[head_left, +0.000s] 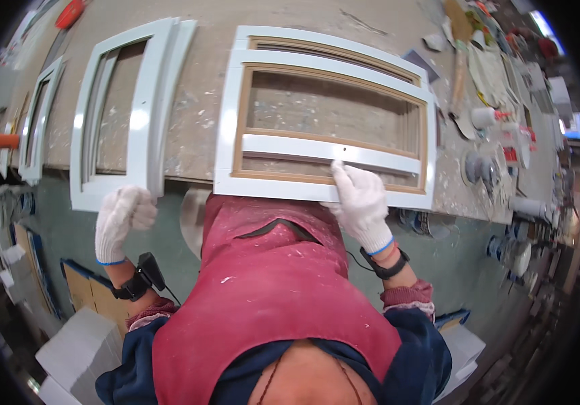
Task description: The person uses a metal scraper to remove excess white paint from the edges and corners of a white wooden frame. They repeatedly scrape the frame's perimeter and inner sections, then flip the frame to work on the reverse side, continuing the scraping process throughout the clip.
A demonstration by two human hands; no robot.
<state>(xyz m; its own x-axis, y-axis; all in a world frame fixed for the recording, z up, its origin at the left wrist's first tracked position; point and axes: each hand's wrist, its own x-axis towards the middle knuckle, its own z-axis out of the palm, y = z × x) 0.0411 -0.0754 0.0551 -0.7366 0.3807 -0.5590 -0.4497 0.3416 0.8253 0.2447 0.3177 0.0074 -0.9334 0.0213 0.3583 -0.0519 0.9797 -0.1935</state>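
White frame (324,128) under right hand (361,199); left hand (124,216) curled, holding nothing.

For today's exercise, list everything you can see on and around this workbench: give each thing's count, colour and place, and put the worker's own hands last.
Workbench: one, grey-brown with paint specks, across the upper picture.
Stacked frames: at least two, white with tan inner edges, centre of the bench, overhanging its near edge.
Upright frames: at least two, white, left of centre.
Narrow frame: one, white, far left.
Paint pots and tools: several, mostly white and grey, right end of the bench; too small to count.
Apron: one, red, paint-flecked, lower centre.
Wrist devices: two, black, one on each wrist.
Left hand: white glove, closed, touching the upright frames' lower corner.
Right hand: white glove, gripping the stacked frames' near rail.
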